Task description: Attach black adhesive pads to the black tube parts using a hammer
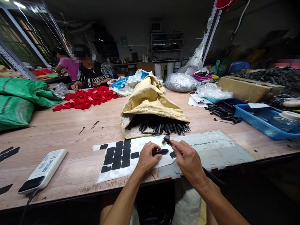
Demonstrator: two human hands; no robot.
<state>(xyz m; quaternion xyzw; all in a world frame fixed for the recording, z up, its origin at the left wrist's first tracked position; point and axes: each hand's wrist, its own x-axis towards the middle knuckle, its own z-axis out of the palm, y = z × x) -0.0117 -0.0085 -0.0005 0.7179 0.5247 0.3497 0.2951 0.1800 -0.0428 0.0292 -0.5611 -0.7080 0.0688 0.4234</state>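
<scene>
My left hand [149,157] is closed on a black pen-shaped tube [160,152], which points to the right just above the white sheet. With its fingers pinched, my right hand [189,160] grips a small tool [166,139] with a dark rounded head and a thin shaft; its exact kind is unclear. The tool's head is above the tube, apart from it. Under my hands lies a white backing sheet [138,165] with rows of black rounded-square stickers [116,157]. Right behind it, a yellow woven sack [150,97] opens toward me, with many black tubes [167,128] at its mouth.
A white power bank [44,170] with a cable lies at left. Red plastic parts [86,98] are heaped near two seated people [90,73]. A green sack [21,101] is far left. At right are a blue tray [260,125] and loose black parts [221,113].
</scene>
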